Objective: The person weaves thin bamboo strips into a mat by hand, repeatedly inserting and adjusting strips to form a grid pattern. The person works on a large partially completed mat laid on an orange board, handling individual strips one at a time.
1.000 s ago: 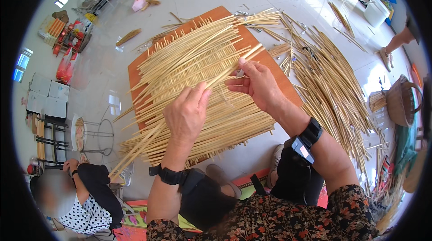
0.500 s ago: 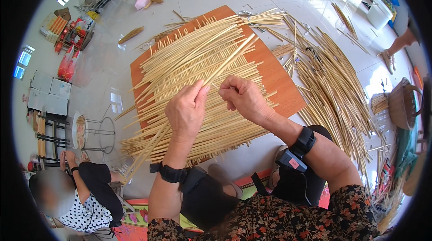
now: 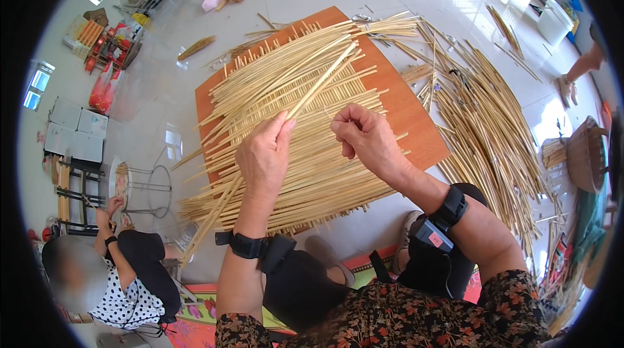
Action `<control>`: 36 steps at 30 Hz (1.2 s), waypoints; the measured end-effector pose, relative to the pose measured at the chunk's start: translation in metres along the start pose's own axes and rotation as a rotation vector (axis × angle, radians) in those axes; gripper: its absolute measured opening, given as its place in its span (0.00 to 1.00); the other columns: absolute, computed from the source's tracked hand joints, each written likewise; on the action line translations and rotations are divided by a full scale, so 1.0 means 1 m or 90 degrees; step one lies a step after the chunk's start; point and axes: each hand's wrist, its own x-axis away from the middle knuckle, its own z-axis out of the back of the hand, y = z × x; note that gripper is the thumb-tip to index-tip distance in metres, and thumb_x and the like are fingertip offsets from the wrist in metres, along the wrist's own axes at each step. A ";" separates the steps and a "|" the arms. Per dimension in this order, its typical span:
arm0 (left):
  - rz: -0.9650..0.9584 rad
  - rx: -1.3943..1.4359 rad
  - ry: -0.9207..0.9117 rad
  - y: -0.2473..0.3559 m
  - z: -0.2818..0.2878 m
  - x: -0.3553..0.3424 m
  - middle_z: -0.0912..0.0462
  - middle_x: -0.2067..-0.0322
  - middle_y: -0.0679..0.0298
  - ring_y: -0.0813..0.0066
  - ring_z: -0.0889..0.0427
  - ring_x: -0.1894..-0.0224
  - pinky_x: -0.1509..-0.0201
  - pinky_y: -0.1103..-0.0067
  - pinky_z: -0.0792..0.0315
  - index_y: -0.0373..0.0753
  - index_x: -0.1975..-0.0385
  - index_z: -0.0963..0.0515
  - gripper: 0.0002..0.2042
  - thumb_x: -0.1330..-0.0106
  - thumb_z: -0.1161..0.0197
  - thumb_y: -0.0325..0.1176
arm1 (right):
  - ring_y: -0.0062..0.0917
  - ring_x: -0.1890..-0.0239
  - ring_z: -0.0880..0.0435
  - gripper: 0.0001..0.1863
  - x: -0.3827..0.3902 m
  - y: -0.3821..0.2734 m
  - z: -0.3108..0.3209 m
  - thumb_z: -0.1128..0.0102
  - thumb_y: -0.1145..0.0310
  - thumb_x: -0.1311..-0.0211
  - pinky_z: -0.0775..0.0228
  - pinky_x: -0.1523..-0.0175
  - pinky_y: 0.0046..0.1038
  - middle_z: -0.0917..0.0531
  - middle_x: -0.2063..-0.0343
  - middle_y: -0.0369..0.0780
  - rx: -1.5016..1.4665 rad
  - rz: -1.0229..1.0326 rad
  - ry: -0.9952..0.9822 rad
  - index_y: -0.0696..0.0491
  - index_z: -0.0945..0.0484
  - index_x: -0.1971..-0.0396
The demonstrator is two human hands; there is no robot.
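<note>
My left hand [image 3: 262, 153] grips a narrow bundle of long pale reeds [image 3: 318, 83], which slants from lower left to upper right over a woven reed mat [image 3: 279, 107] lying on a square wooden board [image 3: 416, 143]. Many loose ends stick out along the mat's sides. My right hand [image 3: 365, 140] is a little to the right of the bundle, fingers curled and pinched on what looks like a thin pale strand, very faint in the picture. Its fingertips are apart from the reeds in my left hand; the strand's far end is hard to make out.
Loose reeds [image 3: 487, 133] cover the floor at right, beside a wicker basket [image 3: 584, 156] and white bucket [image 3: 554, 22]. A co-worker [image 3: 133, 283] sits at lower left, near a metal ring stand [image 3: 156, 185]. Another person's leg [image 3: 582, 65] shows far right. A cluttered trolley [image 3: 104, 46] stands upper left.
My right hand has left the upper part of the bundle, closed its fingers and drawn away from my left hand. The co-worker at lower left has raised their hands.
</note>
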 end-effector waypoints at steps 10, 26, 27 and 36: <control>-0.077 -0.039 -0.078 0.035 0.002 0.005 0.11 0.65 0.58 0.60 0.13 0.69 0.65 0.70 0.22 0.36 0.55 0.13 0.12 0.32 0.31 0.37 | 0.22 0.64 0.14 0.11 -0.020 0.016 0.010 0.36 0.64 0.26 0.13 0.54 0.28 0.16 0.67 0.37 -0.334 -0.060 -0.012 0.58 0.19 0.59; -0.143 -0.054 -0.094 0.040 -0.004 0.008 0.14 0.70 0.61 0.60 0.15 0.72 0.70 0.69 0.24 0.39 0.54 0.13 0.12 0.33 0.30 0.36 | 0.25 0.63 0.13 0.11 -0.022 0.015 0.010 0.37 0.68 0.27 0.13 0.54 0.28 0.17 0.64 0.42 -0.326 -0.093 0.057 0.62 0.22 0.59; -0.145 -0.049 -0.090 0.040 -0.004 0.008 0.14 0.70 0.61 0.60 0.15 0.72 0.70 0.69 0.24 0.39 0.54 0.13 0.12 0.33 0.30 0.36 | 0.25 0.64 0.13 0.11 -0.023 0.016 0.010 0.37 0.68 0.27 0.13 0.54 0.28 0.17 0.64 0.41 -0.327 -0.093 0.059 0.61 0.22 0.59; -0.176 -0.019 -0.060 0.032 -0.007 0.007 0.15 0.71 0.63 0.61 0.16 0.74 0.72 0.69 0.25 0.42 0.54 0.14 0.11 0.33 0.30 0.36 | 0.26 0.70 0.15 0.12 -0.025 0.013 0.008 0.38 0.66 0.27 0.15 0.62 0.27 0.17 0.71 0.43 -0.351 -0.086 0.107 0.62 0.22 0.65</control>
